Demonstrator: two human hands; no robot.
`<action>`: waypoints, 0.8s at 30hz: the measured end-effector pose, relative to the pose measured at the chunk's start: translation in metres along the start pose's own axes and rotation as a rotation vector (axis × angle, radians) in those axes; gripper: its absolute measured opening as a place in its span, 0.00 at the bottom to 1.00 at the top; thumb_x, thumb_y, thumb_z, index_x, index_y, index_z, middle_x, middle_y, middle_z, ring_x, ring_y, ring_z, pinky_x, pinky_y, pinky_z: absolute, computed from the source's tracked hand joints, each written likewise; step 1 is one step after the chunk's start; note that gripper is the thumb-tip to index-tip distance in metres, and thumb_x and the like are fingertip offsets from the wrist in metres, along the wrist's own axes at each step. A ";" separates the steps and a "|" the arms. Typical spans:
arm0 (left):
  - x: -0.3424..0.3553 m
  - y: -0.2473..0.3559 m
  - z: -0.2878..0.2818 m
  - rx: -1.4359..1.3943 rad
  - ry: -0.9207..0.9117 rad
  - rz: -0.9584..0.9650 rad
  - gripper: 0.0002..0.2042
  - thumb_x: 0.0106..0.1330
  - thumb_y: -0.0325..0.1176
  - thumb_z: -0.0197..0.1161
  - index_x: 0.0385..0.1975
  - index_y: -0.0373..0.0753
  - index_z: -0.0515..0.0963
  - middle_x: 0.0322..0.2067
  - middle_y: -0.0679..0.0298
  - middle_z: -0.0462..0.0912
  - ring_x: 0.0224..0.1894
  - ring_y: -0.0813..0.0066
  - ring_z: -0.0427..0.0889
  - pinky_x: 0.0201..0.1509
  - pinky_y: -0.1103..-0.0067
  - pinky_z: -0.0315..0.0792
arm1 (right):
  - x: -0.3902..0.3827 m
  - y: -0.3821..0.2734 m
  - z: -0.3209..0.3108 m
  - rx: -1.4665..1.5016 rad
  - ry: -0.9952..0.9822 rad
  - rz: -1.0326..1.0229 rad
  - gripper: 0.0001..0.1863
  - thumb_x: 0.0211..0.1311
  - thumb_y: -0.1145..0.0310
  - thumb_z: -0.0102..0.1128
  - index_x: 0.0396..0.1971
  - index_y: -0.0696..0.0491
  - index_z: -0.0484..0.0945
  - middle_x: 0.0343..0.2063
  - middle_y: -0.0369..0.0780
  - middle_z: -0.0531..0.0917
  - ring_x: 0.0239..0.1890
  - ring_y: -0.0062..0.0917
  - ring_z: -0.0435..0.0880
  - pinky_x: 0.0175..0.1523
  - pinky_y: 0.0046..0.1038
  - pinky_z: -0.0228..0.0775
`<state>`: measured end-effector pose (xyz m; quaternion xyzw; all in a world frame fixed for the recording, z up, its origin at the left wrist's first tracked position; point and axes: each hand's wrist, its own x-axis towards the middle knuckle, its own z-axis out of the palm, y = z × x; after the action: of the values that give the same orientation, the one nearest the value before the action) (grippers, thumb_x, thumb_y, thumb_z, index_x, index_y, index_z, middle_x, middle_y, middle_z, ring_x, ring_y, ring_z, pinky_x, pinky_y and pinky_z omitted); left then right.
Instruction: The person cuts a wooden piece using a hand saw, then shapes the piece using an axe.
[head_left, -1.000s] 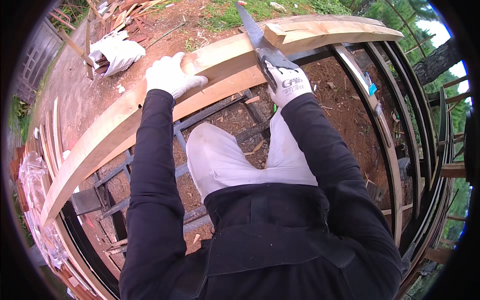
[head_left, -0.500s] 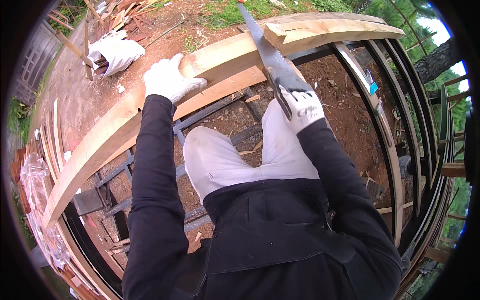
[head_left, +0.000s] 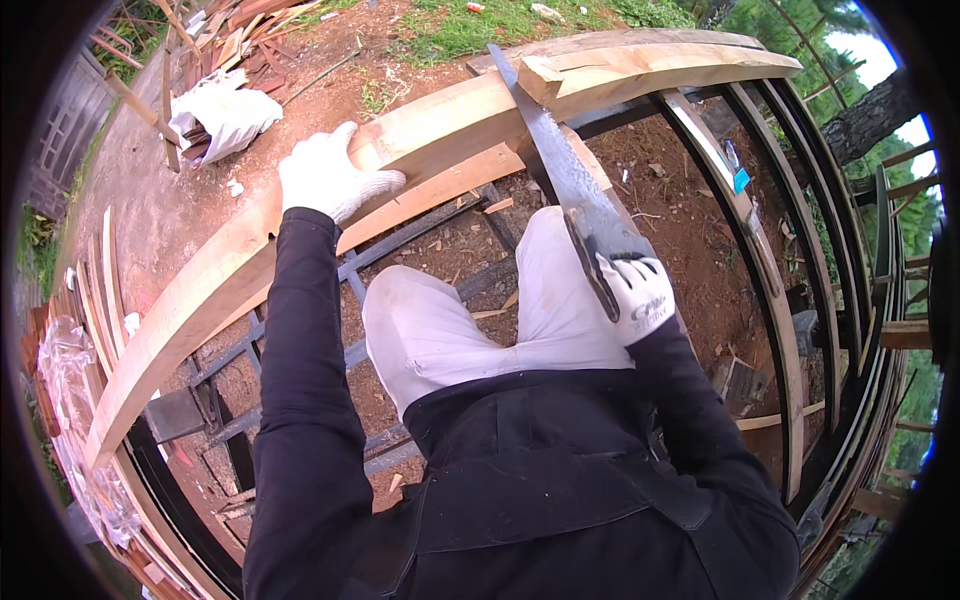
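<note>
right hand [head_left: 638,297] gripped the saw [head_left: 570,175] across the beam [head_left: 440,132] beside a block [head_left: 541,80], left hand [head_left: 330,177] clasped the beam — little tip [head_left: 497,57] poked past, so overpulling could've popped it loose

Dark metal frame [head_left: 425,230]; long pale beam [head_left: 440,125] lies across its far side. Reddish dirt ground [head_left: 325,108]: white sack [head_left: 225,118] far left, scrap boards [head_left: 245,50] beyond it, wood chips [head_left: 498,205] scattered between frame bars.
</note>
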<state>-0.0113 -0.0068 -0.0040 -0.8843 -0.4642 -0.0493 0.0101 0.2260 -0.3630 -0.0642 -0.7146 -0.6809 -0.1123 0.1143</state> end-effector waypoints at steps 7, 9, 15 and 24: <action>0.016 0.015 0.010 -0.055 0.031 0.067 0.50 0.40 0.69 0.74 0.64 0.42 0.75 0.53 0.49 0.82 0.57 0.54 0.81 0.63 0.63 0.72 | 0.138 0.031 0.029 0.023 0.031 0.087 0.22 0.56 0.67 0.64 0.53 0.53 0.81 0.38 0.46 0.87 0.42 0.41 0.85 0.53 0.41 0.72; 0.014 0.015 0.008 -0.040 0.034 0.057 0.50 0.41 0.69 0.74 0.64 0.42 0.75 0.52 0.49 0.83 0.57 0.54 0.81 0.63 0.64 0.72 | 0.158 0.023 0.039 0.092 0.080 0.146 0.23 0.56 0.68 0.64 0.53 0.52 0.80 0.40 0.45 0.87 0.43 0.42 0.85 0.55 0.41 0.72; 0.006 0.011 -0.006 -0.014 -0.028 0.026 0.50 0.40 0.68 0.75 0.64 0.42 0.75 0.51 0.49 0.83 0.56 0.53 0.81 0.63 0.63 0.72 | -0.045 -0.001 -0.034 0.053 -0.076 0.075 0.25 0.54 0.68 0.62 0.56 0.50 0.80 0.38 0.37 0.84 0.43 0.27 0.84 0.56 0.37 0.69; -0.005 0.001 0.005 -0.082 -0.043 0.035 0.51 0.38 0.66 0.76 0.63 0.39 0.76 0.53 0.47 0.82 0.57 0.52 0.81 0.66 0.63 0.71 | 0.085 0.017 0.022 0.017 -0.070 0.066 0.25 0.61 0.69 0.59 0.60 0.49 0.77 0.38 0.40 0.86 0.45 0.31 0.85 0.57 0.37 0.70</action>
<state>-0.0126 -0.0107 -0.0098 -0.8927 -0.4466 -0.0491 -0.0350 0.2475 -0.2768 -0.0582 -0.7392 -0.6614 -0.0777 0.1002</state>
